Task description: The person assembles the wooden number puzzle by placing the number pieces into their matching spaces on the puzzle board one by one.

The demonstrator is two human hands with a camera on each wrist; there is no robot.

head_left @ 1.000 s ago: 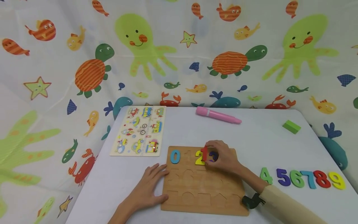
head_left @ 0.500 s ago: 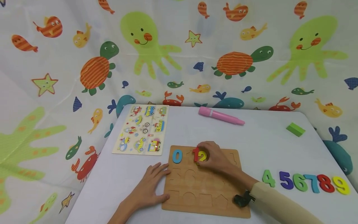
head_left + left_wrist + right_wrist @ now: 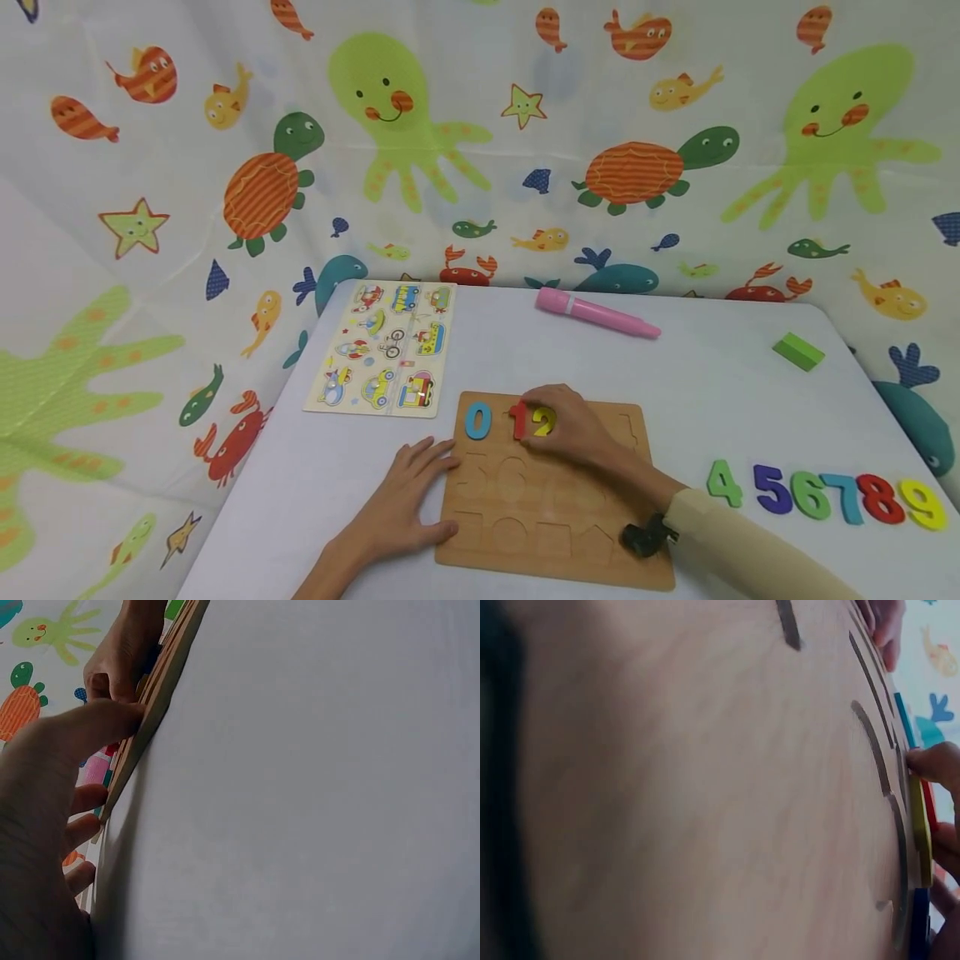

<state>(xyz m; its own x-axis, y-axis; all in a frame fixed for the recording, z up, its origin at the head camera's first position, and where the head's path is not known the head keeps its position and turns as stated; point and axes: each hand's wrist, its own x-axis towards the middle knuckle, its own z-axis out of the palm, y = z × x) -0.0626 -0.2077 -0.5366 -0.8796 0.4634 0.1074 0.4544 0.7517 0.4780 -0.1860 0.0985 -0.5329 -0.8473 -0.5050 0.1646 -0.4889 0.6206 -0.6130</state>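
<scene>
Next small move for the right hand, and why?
Probably ease the red 1 slightly toward the blue 0 to centre it in the gap: the right hand pinches it between that and the yellow 2, and it looks nearer the 2. The left hand rests at the left edge of the board, which should help steady it.

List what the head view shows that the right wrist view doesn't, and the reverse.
Only the head view: the pink marker, green block, vehicle picture puzzle and numbers 4 to 9.

Only the right wrist view: a dark blue piece beside the yellow 2.

Both: that yellow 2, the wooden board, the left hand, and the right hand pinching the red 1.
</scene>
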